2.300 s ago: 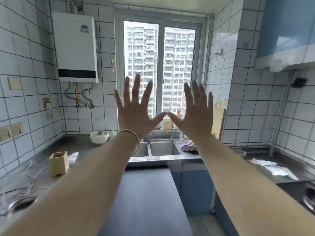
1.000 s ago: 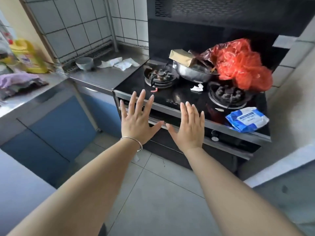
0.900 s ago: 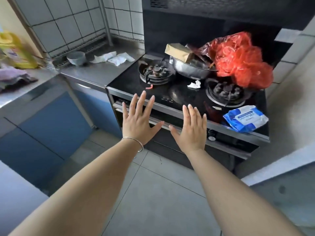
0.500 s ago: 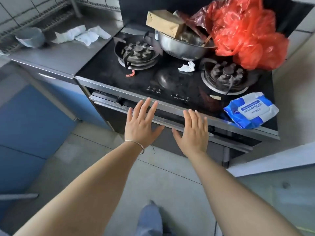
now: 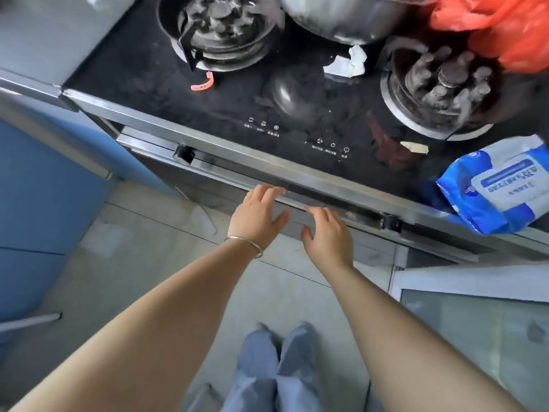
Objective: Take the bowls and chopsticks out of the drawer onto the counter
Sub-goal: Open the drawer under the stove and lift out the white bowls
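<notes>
Nearest to you, your 2 legs in grey-blue trousers (image 5: pixel 276 379) stand on the tiled floor (image 5: pixel 142 263), in front of the stove. Your 2 bare forearms reach forward from the lower corners. Your left hand (image 5: pixel 256 217), with a thin bangle (image 5: pixel 245 245) at the wrist, has its fingers straight and together, the fingertips at the long metal handle bar (image 5: pixel 237 171) that runs across the closed drawer front (image 5: pixel 208 188) under the cooktop; it grips nothing. Your right hand (image 5: pixel 328 233) lies just beside it, fingers relaxed and slightly bent, their tips at the same bar; blur hides whether they touch it. No bowls or chopsticks show.

Past the bar lies the black glass cooktop (image 5: pixel 237 108) with 2 rows of touch symbols near its front edge. A blue and white wipes pack (image 5: pixel 499 185) overhangs the front right corner. A small pink clip (image 5: pixel 203 84) lies near the left burner (image 5: pixel 221 28), a crumpled white scrap (image 5: pixel 347 62) between the burners, and the right burner (image 5: pixel 442 90) sits farther right. At the far edge are a steel bowl (image 5: pixel 344 16) and a red plastic bag (image 5: pixel 502 28). Blue cabinet doors (image 5: pixel 35 188) stand at your left.
</notes>
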